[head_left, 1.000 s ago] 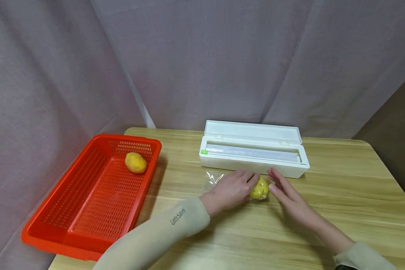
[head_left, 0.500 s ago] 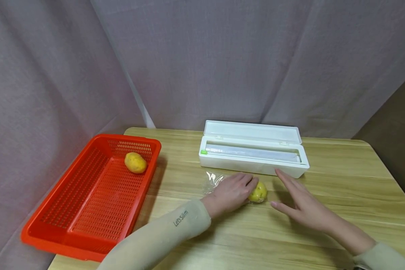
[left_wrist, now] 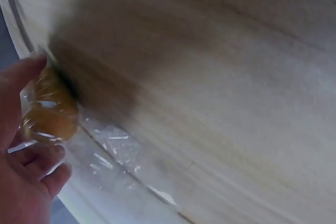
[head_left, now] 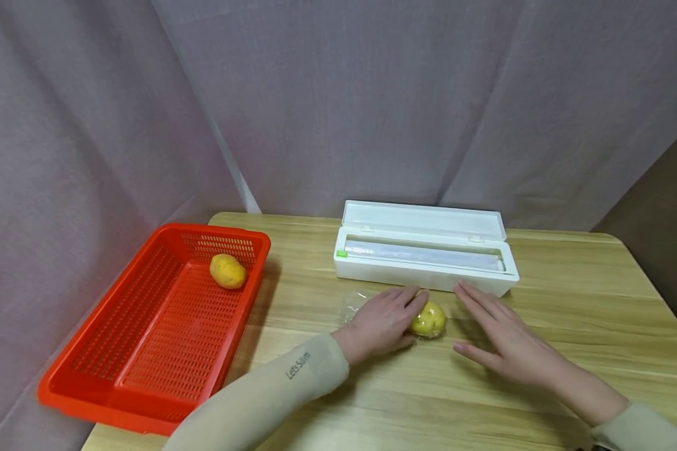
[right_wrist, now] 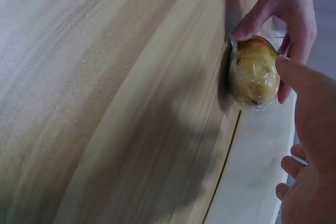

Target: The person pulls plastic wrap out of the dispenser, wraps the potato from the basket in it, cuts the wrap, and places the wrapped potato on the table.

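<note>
A yellow potato wrapped in clear cling film lies on the table in front of a white box. My left hand grips its left end, thumb on the near side and fingers curled over the top. In the left wrist view, the potato sits between thumb and fingers, and a loose tail of film trails from it across the table. My right hand is just right of the potato, thumb and straight fingers spread apart. The right wrist view shows film wrinkled tightly over the potato's end.
Behind the hands stands the white cling film box, lid raised, with the film roll inside and a green slider at its left. On the left, a red basket holds another potato. Grey curtain hangs behind the table.
My right hand has drawn back rightward from the potato, and its thumb has spread away from the fingers. My left hand keeps its hold, the potato shifting slightly left.
</note>
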A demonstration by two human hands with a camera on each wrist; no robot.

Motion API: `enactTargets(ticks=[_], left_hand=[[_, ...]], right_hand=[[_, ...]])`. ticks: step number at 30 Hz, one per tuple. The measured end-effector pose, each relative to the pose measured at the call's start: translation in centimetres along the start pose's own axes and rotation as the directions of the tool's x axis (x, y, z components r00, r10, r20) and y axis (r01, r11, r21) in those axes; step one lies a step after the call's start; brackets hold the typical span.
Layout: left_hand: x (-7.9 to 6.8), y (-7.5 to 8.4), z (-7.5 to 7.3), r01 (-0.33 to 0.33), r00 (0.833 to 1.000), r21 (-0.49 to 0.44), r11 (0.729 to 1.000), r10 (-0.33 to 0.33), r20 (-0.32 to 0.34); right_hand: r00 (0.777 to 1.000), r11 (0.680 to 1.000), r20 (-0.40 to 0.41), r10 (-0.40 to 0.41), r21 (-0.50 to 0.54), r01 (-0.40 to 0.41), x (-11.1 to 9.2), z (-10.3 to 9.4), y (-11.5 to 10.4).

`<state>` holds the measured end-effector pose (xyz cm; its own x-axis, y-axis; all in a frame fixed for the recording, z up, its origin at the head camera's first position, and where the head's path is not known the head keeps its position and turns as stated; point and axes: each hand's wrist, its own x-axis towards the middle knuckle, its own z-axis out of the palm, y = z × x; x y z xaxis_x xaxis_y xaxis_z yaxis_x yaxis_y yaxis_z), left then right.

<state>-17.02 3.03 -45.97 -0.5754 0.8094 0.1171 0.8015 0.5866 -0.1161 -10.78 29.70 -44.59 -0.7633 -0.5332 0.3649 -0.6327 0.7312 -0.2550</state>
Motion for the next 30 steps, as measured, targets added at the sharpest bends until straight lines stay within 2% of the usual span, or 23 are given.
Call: enactTargets(ticks=[3, 6, 11, 15, 22, 30], left_hand=[[-0.5, -0.3, -0.8, 0.037, 0.999, -0.044, 0.998, -0.036, 0.029], [-1.1, -0.8, -1.8, 0.102, 0.993, -0.093, 0.99, -0.096, 0.062], [-2.3, -1.8, -3.8, 0.231, 0.967, -0.14, 0.963, -0.211, 0.145], [-3.4, -2.7, -4.9, 0.303, 0.947, -0.196, 0.933, -0.271, 0.173], [-4.8, -3.9, -5.7, 0.343, 0.938, -0.251, 0.905, -0.317, 0.141], [-5.6, -4.0, -5.6, 0.36, 0.933, -0.282, 0.889, -0.335, 0.134]], right_hand=[[1.0, 1.0, 0.004, -0.027, -0.011, 0.027, 0.5, 0.0, 0.0], [0.998, 0.998, 0.017, -0.056, -0.02, 0.056, 1.1, 0.1, -0.1], [0.993, 0.993, 0.053, -0.102, -0.053, 0.105, 2.2, 0.4, -0.2], [0.986, 0.986, 0.085, -0.142, -0.077, 0.149, 3.0, 1.1, -0.1], [0.977, 0.982, 0.118, -0.176, -0.052, 0.183, 4.2, 2.3, -0.7], [0.967, 0.977, 0.165, -0.193, -0.063, 0.205, 5.2, 3.9, -0.6]])
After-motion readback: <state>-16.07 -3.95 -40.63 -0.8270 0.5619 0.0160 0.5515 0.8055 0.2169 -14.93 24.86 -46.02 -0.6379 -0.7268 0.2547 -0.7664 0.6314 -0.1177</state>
